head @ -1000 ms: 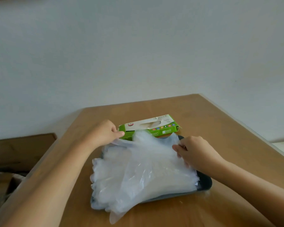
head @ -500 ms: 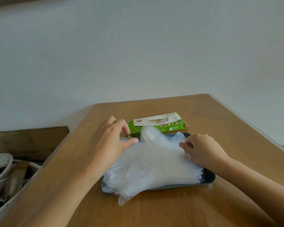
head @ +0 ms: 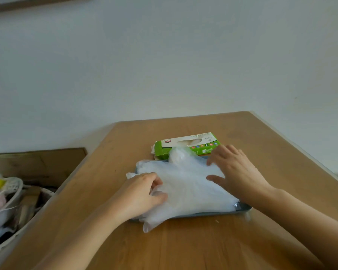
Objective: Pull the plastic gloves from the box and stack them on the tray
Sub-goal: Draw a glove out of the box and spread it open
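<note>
Looks well along: pressing thick stack of plastic gloves flat onto grey tray under splayed right hand, gripping stack's edge in curled left hand, green glove box just past right fingertips seemingly not emptied

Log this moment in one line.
left hand: on gloves, left edge, grip unclear | right hand: flat on gloves | gloves: piled on tray, overhanging near rim | box: behind tray
</note>
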A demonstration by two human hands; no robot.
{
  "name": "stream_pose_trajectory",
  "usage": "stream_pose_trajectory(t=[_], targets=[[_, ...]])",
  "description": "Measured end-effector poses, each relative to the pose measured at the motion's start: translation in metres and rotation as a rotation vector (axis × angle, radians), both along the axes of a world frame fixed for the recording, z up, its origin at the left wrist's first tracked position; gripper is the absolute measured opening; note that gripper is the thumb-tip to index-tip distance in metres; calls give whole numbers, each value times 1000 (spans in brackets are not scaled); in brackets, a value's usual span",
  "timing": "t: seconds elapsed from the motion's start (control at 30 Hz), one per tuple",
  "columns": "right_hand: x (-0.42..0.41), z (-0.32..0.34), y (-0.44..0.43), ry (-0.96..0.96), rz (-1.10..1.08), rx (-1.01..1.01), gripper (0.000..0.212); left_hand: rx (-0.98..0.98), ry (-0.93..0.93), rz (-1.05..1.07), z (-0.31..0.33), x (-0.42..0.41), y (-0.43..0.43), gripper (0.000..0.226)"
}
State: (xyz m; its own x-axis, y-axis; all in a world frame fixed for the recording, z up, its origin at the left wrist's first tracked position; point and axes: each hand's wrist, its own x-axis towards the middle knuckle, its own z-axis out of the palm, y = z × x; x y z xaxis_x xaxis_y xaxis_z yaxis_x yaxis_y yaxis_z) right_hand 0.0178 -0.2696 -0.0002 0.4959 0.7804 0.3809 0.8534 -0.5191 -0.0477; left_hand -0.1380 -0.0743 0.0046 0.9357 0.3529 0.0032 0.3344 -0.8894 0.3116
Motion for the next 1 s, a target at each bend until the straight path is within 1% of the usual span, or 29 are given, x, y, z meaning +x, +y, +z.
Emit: stream_pose_trajectory(t=[0.07, 0.13, 0.2, 0.27, 0.3, 0.37, 0.4, 0.47, 0.53, 0.57, 0.6, 0.63, 0.7, 0.8, 0.83, 0.9, 0.93, 1.0], targets=[[1, -4, 1, 84, 81, -123, 45, -5, -5, 5, 0, 0, 1, 27], [3, -8, 1, 162, 109, -220, 51, 11, -31, 30, -3, 1, 2, 17], [6, -10, 0, 227, 105, -280, 58, 129, -72, 80, -6, 1, 4, 7], [10, -12, -1, 258, 104, -305, 64, 297, -86, 172, -3, -1, 13, 12], [11, -11, -2, 284, 103, -314, 66, 346, -90, 239, 2, -4, 20, 15], [9, -10, -4, 355, 107, -325, 68, 387, -112, 358, 18, -10, 35, 22], [8, -9, -5, 384, 112, -337, 69, 407, -158, 384, 27, -13, 41, 28], [6, -9, -5, 415, 122, -358, 70, 391, -321, 349, 44, -12, 40, 38], [6, -9, -6, 435, 130, -364, 72, 283, -497, 206, 53, -1, 20, 39], [7, -10, -6, 440, 137, -364, 72, 213, -536, 115, 54, 7, 6, 36], [7, -10, -7, 444, 145, -364, 72, 144, -534, 18, 50, 16, -8, 34], [7, -10, -7, 444, 157, -363, 72, 89, -499, -76, 44, 25, -21, 33], [8, -10, -8, 419, 204, -353, 71, 38, -358, -228, 26, 43, -39, 36], [10, -12, -6, 380, 320, -329, 66, 91, -72, -337, -4, 59, -40, 49], [11, -12, -5, 376, 338, -328, 64, 105, 14, -331, -12, 61, -35, 54], [11, -8, -5, 385, 308, -349, 61, 89, 141, -254, -26, 58, -26, 62], [10, -7, -6, 403, 281, -352, 61, 69, 167, -206, -31, 55, -22, 65], [12, -6, -8, 467, 228, -342, 69, 52, 175, -130, -37, 50, -19, 67]])
